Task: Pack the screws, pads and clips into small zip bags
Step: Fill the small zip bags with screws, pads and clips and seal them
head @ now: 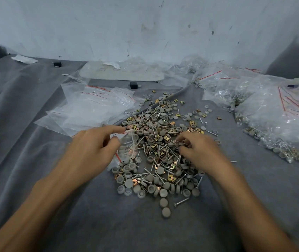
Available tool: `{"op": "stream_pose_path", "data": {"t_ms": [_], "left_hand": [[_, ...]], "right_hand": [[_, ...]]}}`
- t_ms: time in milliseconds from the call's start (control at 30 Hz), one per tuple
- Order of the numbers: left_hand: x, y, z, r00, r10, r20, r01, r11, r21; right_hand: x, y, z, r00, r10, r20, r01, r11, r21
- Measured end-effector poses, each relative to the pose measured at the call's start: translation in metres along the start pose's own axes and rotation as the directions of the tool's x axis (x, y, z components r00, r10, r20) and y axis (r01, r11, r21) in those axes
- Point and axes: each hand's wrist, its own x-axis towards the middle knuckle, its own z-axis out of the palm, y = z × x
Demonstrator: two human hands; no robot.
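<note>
1. Lying slack at far left on the cloth-covered desk: a loose stack of empty zip bags. Probably handling as thin, limp, slippery film, so calling for a pinch at the red-lined mouth edge.
2. Pinching the mouth of one small zip bag with the left hand, thumb and forefinger grasping the rim, other fingers curling beneath. Holding it open toward the pile, with some contents already showing through the film.
3. Spreading across the middle of the desk: the mixed pile of screws, pads and clips. Judging the screws as stiff, pointed and prone to rolling, best taken by the shank. Judging the pads as light round caps, easy to pinch across the rim. Judging the clips as thin folded metal with sharp edges, likely snagging on one another.
4. Reaching into the pile with the right hand, fingers curling down over the pieces. Cannot tell, through the blur, whether grasping anything.
5. Heaping at far right: filled bags, sagging under their contents and probably needing support from below.
</note>
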Motion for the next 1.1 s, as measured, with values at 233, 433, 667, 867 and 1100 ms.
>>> {"op": "stream_pose_path", "data": {"t_ms": [233,433,667,867,1100], "left_hand": [[0.001,-0.004,-0.001,1.0,0.004,0.03,-0.002,0.998,-0.058],[0.002,-0.006,-0.001,0.999,-0.005,0.033,0.007,0.998,-0.069],[0.0,-0.005,-0.001,0.998,-0.001,0.056,0.007,0.994,-0.112],[0.001,-0.004,0.001,0.998,0.005,0.056,0.001,0.994,-0.11],[0.001,-0.001,0.002,0.997,0.017,0.069,-0.007,0.99,-0.142]], "right_hand": [[-0.003,0.001,0.0,0.998,-0.033,-0.053,0.04,0.989,0.142],[-0.002,-0.003,-0.001,0.993,-0.034,-0.113,0.062,0.966,0.252],[-0.002,-0.006,0.0,0.968,0.005,-0.251,0.098,0.913,0.397],[-0.018,-0.036,0.004,0.953,-0.22,-0.21,0.303,0.734,0.608],[-0.018,-0.074,0.031,0.911,-0.373,-0.175,0.412,0.806,0.425]]}}
